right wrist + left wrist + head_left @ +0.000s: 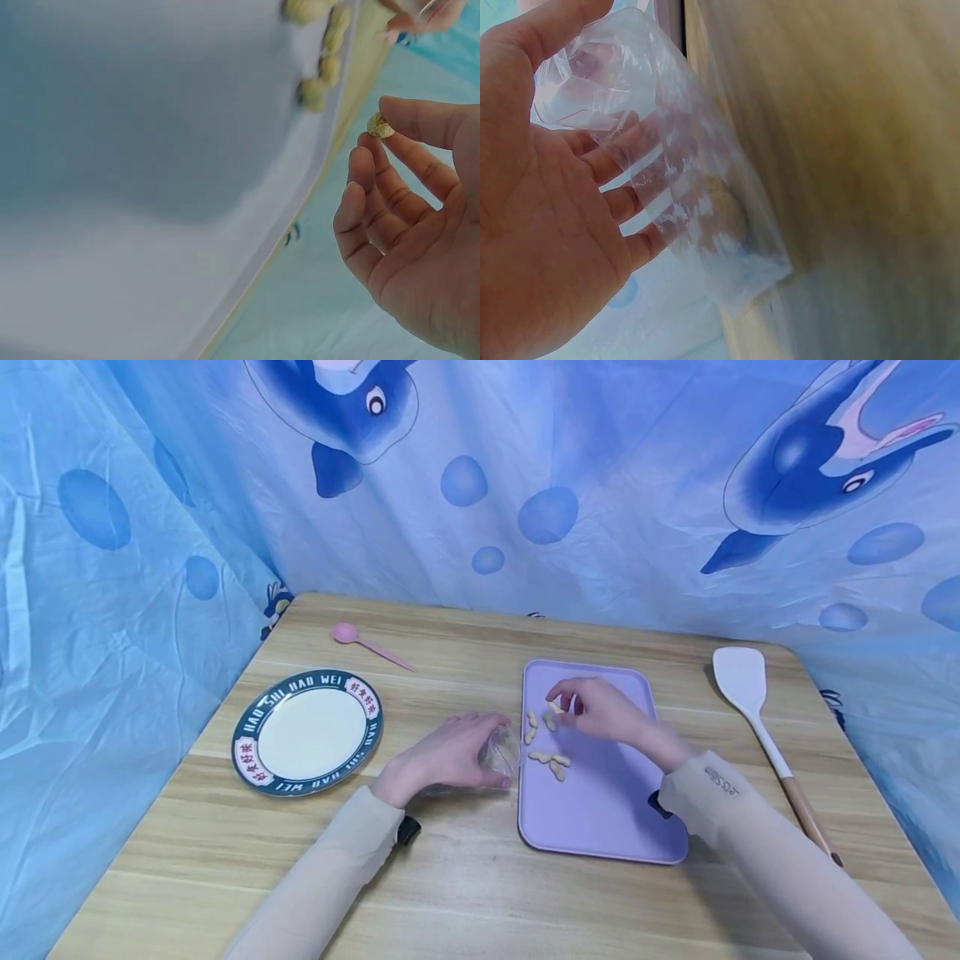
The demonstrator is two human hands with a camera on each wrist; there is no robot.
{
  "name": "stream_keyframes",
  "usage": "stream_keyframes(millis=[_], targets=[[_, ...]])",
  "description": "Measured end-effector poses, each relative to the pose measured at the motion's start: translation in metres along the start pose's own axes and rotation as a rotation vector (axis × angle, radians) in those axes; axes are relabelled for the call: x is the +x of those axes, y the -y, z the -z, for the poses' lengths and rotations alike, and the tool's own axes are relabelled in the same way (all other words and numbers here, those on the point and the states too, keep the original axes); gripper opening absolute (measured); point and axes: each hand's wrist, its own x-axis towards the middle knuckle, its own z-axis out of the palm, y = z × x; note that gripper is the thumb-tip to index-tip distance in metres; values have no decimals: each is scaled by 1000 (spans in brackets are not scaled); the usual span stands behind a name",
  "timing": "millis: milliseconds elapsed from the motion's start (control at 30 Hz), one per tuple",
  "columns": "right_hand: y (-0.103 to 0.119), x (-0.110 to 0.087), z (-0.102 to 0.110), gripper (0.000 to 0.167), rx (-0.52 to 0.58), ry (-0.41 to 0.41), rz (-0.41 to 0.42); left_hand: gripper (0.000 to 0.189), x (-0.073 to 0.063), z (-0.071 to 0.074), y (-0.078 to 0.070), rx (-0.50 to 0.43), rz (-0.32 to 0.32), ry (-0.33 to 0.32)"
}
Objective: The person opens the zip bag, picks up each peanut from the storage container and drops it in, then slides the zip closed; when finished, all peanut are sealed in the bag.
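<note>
My right hand (596, 706) pinches a peanut (380, 126) between thumb and fingertips, over the far part of a purple tray (600, 810). Several unshelled peanuts (550, 758) lie along the tray's left side. Just left of the tray, my left hand (453, 753) holds a clear plastic bag (501, 753) by its mouth, thumb on one side and fingers on the other. Through the film in the left wrist view, a peanut (724, 214) shows low in the bag, near the tabletop.
A white plate (311, 731) with a dark green lettered rim sits at the left, and a pink spoon (367, 643) lies behind it. On the far right rests a white spatula (750, 693) with a wooden handle. A blue curtain (480, 510) hangs behind the wooden table (465, 885).
</note>
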Motion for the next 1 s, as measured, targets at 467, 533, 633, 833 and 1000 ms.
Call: stream_keyframes(millis=[467, 533, 633, 833, 1000], targets=[[41, -8, -15, 24, 175, -1, 3, 88, 1, -1, -1, 3, -3, -10], [45, -9, -17, 24, 192, 8, 4, 88, 1, -1, -1, 2, -5, -11], [50, -11, -20, 25, 216, 29, -12, 87, 1, 0, -2, 4, -8, -13], [56, -11, -28, 26, 222, 54, -46, 86, 1, -1, -1, -5, -19, -17], [60, -11, -33, 26, 214, 54, -69, 86, 1, -2, 1, -7, -25, -19]])
